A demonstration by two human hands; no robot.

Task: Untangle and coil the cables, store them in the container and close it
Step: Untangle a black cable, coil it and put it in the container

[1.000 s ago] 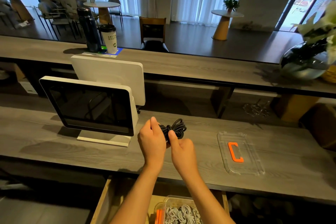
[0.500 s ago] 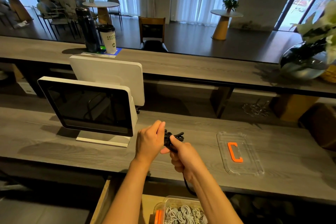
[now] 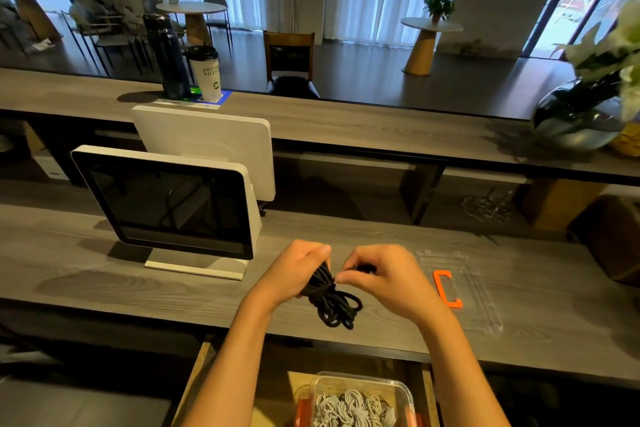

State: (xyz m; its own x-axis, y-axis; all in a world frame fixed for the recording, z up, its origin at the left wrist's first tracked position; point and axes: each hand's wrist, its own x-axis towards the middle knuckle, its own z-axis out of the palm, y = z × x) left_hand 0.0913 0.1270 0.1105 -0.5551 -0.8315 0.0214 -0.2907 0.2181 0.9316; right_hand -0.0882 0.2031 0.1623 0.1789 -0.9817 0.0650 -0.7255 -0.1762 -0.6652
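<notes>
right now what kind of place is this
Most likely a cafe or shop service counter. A point-of-sale screen stands on the work counter, a takeaway cup sits on the raised ledge above it, and small round tables with chairs fill the room beyond.

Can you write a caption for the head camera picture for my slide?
Two hands, left hand and right hand, bundle a black cable above the counter.

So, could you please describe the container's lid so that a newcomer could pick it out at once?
Start at the white touchscreen terminal on the lower grey wooden counter and move right, past both hands. The lid lies flat there, just beyond the right hand. It is clear plastic with an orange handle, the only bright colour on that counter.
</notes>
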